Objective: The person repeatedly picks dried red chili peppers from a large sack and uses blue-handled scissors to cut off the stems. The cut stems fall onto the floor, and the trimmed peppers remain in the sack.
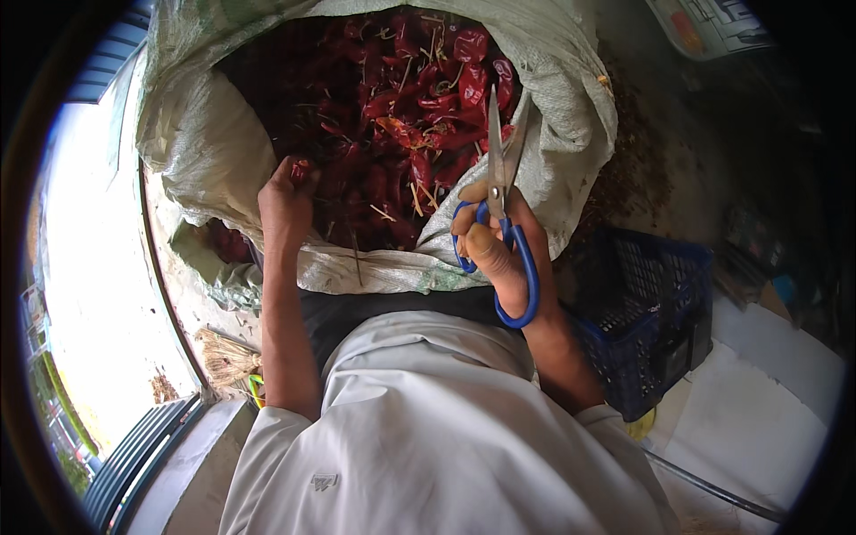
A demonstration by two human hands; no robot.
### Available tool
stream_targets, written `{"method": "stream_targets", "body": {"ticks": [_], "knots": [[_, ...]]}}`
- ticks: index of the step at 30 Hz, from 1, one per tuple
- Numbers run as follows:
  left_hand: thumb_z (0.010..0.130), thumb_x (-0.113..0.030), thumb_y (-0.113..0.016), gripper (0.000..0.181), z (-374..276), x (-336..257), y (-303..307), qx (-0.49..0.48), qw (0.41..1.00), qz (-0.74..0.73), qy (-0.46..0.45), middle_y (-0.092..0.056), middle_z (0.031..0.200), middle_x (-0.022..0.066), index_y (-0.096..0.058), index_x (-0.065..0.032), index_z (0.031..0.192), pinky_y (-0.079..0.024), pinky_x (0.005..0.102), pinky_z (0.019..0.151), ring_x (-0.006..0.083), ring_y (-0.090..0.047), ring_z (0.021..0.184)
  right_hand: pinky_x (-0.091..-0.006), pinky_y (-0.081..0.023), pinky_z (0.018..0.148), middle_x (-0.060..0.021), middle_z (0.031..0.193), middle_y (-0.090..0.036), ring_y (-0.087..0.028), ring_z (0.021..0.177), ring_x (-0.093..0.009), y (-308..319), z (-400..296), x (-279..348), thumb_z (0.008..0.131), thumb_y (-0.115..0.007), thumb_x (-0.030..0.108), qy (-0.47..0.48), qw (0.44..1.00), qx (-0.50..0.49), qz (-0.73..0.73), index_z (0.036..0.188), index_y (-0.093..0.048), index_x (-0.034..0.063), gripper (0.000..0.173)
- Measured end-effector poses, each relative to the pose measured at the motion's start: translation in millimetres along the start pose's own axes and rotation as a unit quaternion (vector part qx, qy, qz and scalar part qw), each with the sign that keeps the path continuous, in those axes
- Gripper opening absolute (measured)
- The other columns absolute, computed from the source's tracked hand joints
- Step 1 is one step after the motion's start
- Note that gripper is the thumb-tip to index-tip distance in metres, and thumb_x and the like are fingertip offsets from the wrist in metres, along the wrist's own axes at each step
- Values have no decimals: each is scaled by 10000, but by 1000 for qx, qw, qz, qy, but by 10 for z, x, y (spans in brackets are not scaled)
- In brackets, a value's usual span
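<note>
A large white woven sack [562, 120] lies wide open before me, filled with dried red chili peppers [401, 100], some with pale stems. At the sack's left inner side, my left hand [287, 200] is closed around a dried red pepper [300, 171], part of which shows at the fingertips. My right hand [508, 247] holds scissors with blue handles [528, 281] over the sack's right edge. The metal blades point away from me and stand apart. Cut or loose stems lie on the peppers near the sack's front rim.
To the right stands a dark blue plastic crate [642, 321]. A smaller sack [227, 277] with red peppers sits at the left, beside a straw broom [227, 358]. Brown debris [635, 154] covers the floor right of the large sack. A metal grille [144, 461] is at lower left.
</note>
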State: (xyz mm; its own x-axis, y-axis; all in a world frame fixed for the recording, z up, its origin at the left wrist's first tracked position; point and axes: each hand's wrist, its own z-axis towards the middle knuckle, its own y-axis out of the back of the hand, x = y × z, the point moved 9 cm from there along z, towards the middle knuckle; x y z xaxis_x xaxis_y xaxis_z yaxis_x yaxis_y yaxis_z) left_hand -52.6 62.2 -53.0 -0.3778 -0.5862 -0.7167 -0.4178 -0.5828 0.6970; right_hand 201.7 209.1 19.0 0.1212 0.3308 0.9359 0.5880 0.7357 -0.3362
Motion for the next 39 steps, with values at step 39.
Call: {"method": "stream_targets", "body": {"ticks": [39], "knots": [[940,-139,-669,292,-561,-207,130,-135,903,-391,117,-643,942,22,-606,4,1187,-502,205,680,84,-580,760,-449,-494,507,-148,691,-583,-627,588,-358,-494,172,-163,801,-770,395,164,791,-4,-589,955,-560,69,418]]}}
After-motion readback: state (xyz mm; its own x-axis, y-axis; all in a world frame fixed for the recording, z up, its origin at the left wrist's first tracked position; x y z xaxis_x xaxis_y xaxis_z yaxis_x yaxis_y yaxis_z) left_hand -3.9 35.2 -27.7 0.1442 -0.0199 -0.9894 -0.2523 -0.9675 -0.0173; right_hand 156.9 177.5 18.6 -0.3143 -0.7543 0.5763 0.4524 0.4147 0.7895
